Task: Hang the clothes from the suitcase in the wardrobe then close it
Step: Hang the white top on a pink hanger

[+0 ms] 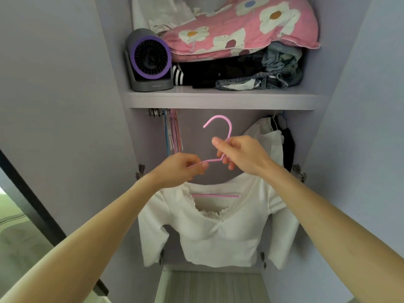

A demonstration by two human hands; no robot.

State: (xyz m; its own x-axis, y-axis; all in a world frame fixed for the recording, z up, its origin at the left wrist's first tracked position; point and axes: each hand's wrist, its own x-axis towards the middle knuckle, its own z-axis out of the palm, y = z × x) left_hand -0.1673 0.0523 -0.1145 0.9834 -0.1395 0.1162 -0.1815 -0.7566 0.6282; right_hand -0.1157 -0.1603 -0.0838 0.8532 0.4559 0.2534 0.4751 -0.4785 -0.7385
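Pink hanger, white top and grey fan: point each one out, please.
pink hanger [219, 116]: head view, top of its hook.
white top [218, 237]: head view, middle of the chest.
grey fan [150, 56]: head view, centre of the grille.

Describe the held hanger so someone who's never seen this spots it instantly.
Look in the open wardrobe, below the shelf. The left hand and right hand pinch a pink hanger carrying a white top. Unlike the spare hangers bunched at the left, its hook hangs on nothing.
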